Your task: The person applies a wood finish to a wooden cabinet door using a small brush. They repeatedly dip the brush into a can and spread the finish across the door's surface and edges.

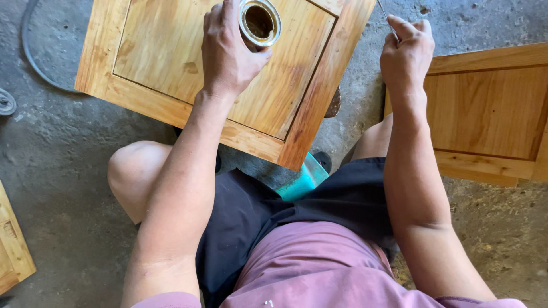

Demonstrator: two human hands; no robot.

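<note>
My left hand (pixel 228 51) grips a small open metal can (pixel 260 23) that rests on a varnished wooden cabinet door (pixel 165 51) lying in front of my knees. Inside the can the contents look dark brown. My right hand (pixel 406 54) is closed around a thin metal rod or handle (pixel 386 17) that runs up out of the picture; its far end is hidden. This hand hovers over the gap between the door and a second wooden panel door (pixel 491 114) on the right.
I sit low on a rough grey concrete floor (pixel 51 159), knees apart. A teal object (pixel 302 179) shows under the door's near corner. A dark hose (pixel 31 51) curves at the far left, and another wooden piece (pixel 11 251) lies at the lower left.
</note>
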